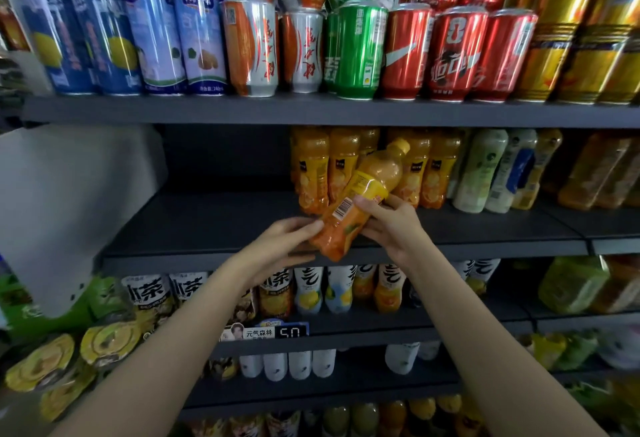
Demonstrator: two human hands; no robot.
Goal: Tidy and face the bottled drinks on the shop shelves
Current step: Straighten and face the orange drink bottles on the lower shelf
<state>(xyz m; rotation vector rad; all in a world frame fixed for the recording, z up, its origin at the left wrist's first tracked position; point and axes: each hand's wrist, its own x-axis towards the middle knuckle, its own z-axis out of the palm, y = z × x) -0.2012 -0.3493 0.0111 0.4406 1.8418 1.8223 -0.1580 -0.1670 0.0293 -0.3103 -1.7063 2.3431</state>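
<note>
An orange juice bottle (360, 197) with a yellow cap is tilted, cap up to the right, above the front of the middle shelf (207, 225). Its barcode label faces me. My right hand (391, 222) grips its middle from the right. My left hand (287, 242) holds its lower end from the left, fingertips on the base. Behind it a row of like orange juice bottles (313, 173) stands upright at the back of the shelf, beside pale green and white bottles (485, 170).
Cans (304, 49) fill the top shelf. The left half of the middle shelf is bare dark board next to a white panel (69, 201). Tea bottles (194, 291) and a price tag (273, 332) line the shelf below. Yellow packets (69, 357) hang at lower left.
</note>
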